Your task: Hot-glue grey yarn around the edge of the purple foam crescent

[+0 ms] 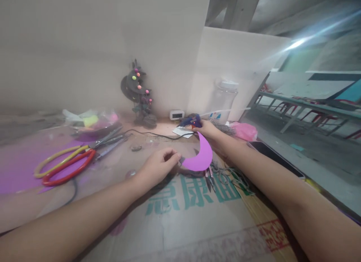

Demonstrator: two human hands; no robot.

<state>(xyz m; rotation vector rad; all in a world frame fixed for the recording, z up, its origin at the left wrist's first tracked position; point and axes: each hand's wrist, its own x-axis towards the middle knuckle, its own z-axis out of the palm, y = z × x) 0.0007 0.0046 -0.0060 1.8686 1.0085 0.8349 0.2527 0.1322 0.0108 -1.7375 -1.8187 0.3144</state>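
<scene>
My left hand pinches the left tip of a purple crescent-shaped cutout, where a small grey piece shows beside the fingertips. The crescent is held up over the cardboard, its other tip just below my right hand. That hand is closed around a dark blue glue gun with a small red light. A pale glue stick juts from its back toward the right. Beneath the gun's front lies a white card. A black cord runs left over the table.
Large scissors with red and yellow handles lie at left on purple sheet. Behind stand a dark crescent ornament with coloured balls, a small white clock and a clear jar. Grey cord and a phone lie right.
</scene>
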